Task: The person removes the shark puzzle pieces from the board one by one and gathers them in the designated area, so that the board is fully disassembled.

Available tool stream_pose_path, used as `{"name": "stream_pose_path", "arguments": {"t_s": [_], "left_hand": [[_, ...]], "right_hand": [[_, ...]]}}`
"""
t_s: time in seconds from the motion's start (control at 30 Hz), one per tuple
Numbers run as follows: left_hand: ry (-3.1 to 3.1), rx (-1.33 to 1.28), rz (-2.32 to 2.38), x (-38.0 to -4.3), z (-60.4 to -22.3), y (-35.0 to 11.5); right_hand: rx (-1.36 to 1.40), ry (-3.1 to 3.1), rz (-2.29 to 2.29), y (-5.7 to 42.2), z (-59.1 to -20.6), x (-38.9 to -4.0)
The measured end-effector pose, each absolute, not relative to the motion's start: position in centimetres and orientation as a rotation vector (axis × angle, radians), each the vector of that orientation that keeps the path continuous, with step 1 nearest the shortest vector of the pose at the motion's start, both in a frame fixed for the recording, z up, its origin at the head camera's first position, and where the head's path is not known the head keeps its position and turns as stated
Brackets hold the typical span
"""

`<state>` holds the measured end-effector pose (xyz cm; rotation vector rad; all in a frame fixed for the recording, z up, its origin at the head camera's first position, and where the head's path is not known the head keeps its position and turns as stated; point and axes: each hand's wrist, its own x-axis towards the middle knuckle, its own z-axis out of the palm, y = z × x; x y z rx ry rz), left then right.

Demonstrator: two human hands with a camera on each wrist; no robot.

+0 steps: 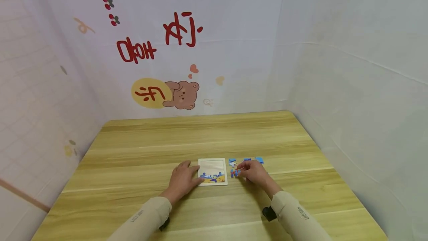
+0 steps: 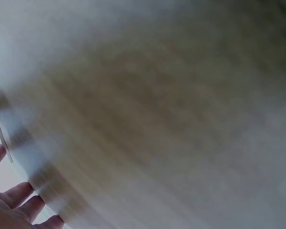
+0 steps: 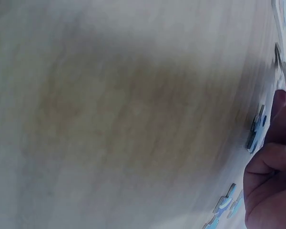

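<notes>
A square puzzle frame [image 1: 212, 159] with a pale rim lies flat on the table, its lower rows filled with blue and yellow pieces. My left hand [image 1: 182, 180] rests at its left side, fingers spread, with thumb and fingertips touching the rim. In the left wrist view only the fingers [image 2: 19, 194] show, at the lower left. To the right of the frame, my right hand [image 1: 255, 172] pinches a red and blue puzzle piece [image 1: 235, 173] between thumb and fingertips. The right wrist view catches a thin piece edge [image 3: 280, 59] at those fingertips.
Loose puzzle pieces lie around the right hand: a blue and white one [image 1: 232, 162], another [image 1: 247, 159] and a light blue one [image 1: 259, 160]. The wooden table [image 1: 150, 140] meets a printed cloth wall [image 1: 234, 66] at the back.
</notes>
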<state>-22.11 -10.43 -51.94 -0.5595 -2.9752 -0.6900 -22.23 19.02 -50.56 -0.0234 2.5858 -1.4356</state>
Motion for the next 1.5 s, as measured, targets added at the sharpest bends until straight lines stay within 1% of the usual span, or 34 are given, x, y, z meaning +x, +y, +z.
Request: {"name": "stream_pose_path", "arguments": {"t_s": [0.3, 0.53, 0.83, 1.17, 1.5], "left_hand": [[-2.989, -0.547, -0.694, -22.2, -51.9, -10.4], [-2.997, -0.547, -0.696, -22.2, -52.1, -10.1], [-2.99, -0.529, -0.675, -21.8, -52.2, -8.4], [-2.997, -0.485, -0.587, -21.4, -52.3, -8.0], [-3.011, -0.467, -0.61, -21.5, -52.4, -8.0]], "right_hand": [[0.022, 2.665, -1.374, 18.6, -50.7, -22.3], [-0.082, 2.677, -1.349, 16.9, -51.0, -22.4], [-0.245, 2.654, -1.282, 14.2, -50.9, -22.3], [-0.316, 2.683, -1.162, 13.2, -51.3, -22.4], [-0.232, 2.618, -1.323, 13.2, -50.6, -22.3]]}}
